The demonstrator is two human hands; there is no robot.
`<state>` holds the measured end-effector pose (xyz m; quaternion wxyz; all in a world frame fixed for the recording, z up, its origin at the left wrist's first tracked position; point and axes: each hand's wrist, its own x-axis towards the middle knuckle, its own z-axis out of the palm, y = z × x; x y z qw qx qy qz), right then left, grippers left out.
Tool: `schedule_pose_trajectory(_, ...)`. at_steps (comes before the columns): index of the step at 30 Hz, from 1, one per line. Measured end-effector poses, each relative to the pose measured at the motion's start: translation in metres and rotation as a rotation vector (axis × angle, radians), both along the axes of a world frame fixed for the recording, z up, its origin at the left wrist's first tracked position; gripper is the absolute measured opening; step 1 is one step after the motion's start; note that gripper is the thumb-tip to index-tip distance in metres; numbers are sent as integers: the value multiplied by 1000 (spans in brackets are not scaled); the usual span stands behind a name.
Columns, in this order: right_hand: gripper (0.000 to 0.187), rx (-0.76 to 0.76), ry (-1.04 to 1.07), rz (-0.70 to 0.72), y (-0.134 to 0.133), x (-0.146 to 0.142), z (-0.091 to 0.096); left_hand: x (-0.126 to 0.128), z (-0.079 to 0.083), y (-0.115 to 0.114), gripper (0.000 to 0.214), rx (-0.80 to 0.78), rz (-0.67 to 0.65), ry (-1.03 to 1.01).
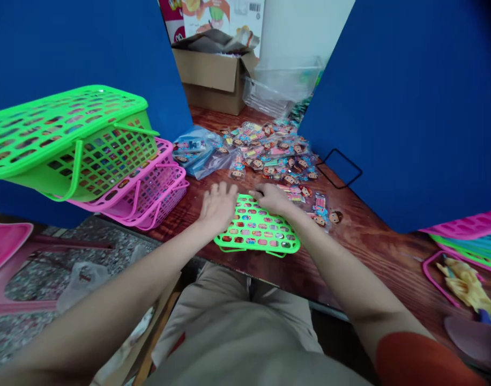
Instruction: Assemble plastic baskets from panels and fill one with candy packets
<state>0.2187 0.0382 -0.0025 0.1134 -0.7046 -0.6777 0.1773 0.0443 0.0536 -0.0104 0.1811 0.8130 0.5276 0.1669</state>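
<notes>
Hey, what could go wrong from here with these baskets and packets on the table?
The tilted green basket leans on the stacked pink baskets and appears to overhang the wooden table, so it might slide off. The left hand and right hand press on the flat green basket; moving it could shove the loose cartoon-face packets beside it.

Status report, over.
Left hand open at edge of green grid. Right hand open on it. Packets piled beyond.
</notes>
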Motion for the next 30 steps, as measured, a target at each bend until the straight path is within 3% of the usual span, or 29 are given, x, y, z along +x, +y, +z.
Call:
schedule_pose_trajectory(3,26,37,24,4,-3,0,-2,21,6,-1,21,87,-158,211)
schedule_pose_trajectory(6,25,200,-1,1,-13,9,-6,32,5,0,28,85,-188,214)
schedule_pose_trajectory(9,28,350,-113,-156,-33,27,-9,33,3,2,34,88,-203,214)
schedule_pose_trajectory(11,31,301,-135,-289,-47,40,-11,33,2,4,35,75,-199,209)
schedule_pose_trajectory(14,35,136,-35,-344,-61,55,-13,35,2,7,39,57,-176,198)
schedule_pose_trajectory(17,34,95,87,-304,-62,62,-20,40,3,9,50,29,-108,182)
schedule_pose_trajectory(20,33,142,214,-269,-55,64,-30,43,6,9,59,-9,-54,182)
schedule_pose_trajectory(24,28,256,349,-328,-52,60,-44,44,8,8,65,-5,-56,246)
schedule_pose_trajectory(30,41,396,629,-388,-71,55,-59,44,9,4,70,30,-25,289)
